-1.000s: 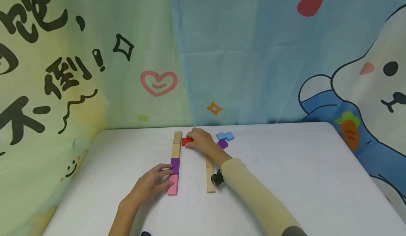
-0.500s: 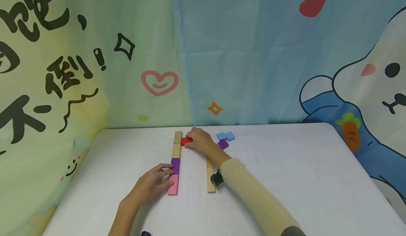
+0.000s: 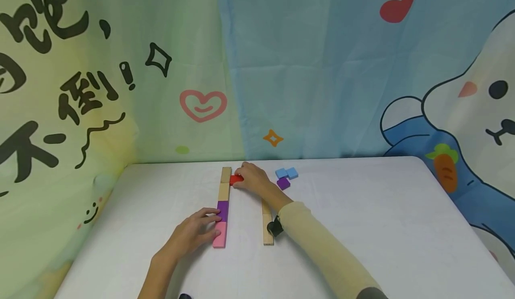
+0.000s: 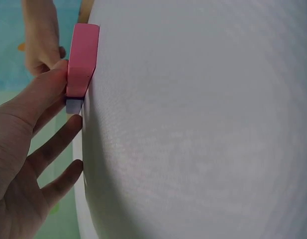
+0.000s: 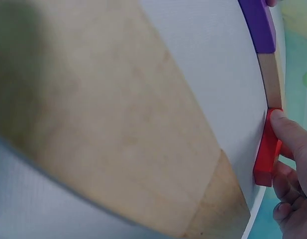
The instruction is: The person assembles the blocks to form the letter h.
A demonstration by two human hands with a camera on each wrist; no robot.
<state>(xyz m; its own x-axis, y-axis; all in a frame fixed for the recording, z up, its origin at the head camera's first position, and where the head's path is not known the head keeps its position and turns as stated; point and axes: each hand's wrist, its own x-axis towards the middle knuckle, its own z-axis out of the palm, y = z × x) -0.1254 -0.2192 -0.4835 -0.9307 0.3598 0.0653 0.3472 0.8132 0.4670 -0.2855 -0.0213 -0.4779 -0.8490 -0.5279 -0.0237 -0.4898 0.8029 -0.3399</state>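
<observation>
In the head view a row of flat blocks runs away from me: a pink block [image 3: 219, 234] nearest, then a purple block [image 3: 222, 211] and two plain wooden blocks [image 3: 223, 191]. From the row's left side, my left hand [image 3: 194, 233] rests against the pink and purple blocks, its fingers extended; the left wrist view shows the thumb on the pink block [image 4: 83, 59]. Between thumb and fingers, my right hand [image 3: 253, 177] pinches a red block [image 3: 235, 179]. It lies crosswise at the right side of the row's far part, touching or nearly touching it.
A second row of wooden blocks [image 3: 267, 228] lies to the right, parallel, partly under my right forearm. Two light blue blocks [image 3: 291, 172] and a loose purple block [image 3: 283, 183] lie beyond it. The white tabletop [image 3: 362, 227] meets a printed curtain at the back.
The red block has shifted slightly left with my right hand, up to the row's side. My left hand stays at the pink and purple blocks.
</observation>
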